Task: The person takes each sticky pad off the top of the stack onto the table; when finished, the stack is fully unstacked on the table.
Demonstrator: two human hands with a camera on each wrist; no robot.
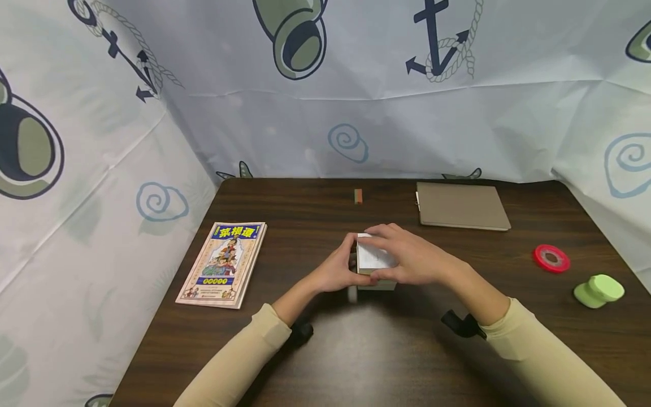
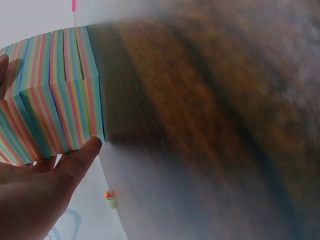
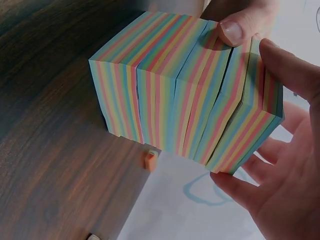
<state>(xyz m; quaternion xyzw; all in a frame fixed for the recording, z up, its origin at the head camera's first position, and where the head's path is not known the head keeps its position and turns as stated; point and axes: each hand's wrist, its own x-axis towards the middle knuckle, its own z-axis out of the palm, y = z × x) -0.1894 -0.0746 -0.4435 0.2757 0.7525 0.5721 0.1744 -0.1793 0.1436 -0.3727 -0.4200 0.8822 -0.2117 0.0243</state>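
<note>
Dark wood bench (image 1: pixel 315 362): both hands, left (image 1: pixel 335 274) & right (image 1: pixel 414 260), grip striped note block (image 3: pixel 190 100); squeeze evenly so the slipping layers square up

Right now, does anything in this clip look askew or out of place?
Yes: the striped paper block between the left hand and right hand is uneven. Its layers have slid into stepped sections rather than one square stack. Elsewhere nothing on the table stands out.
</note>
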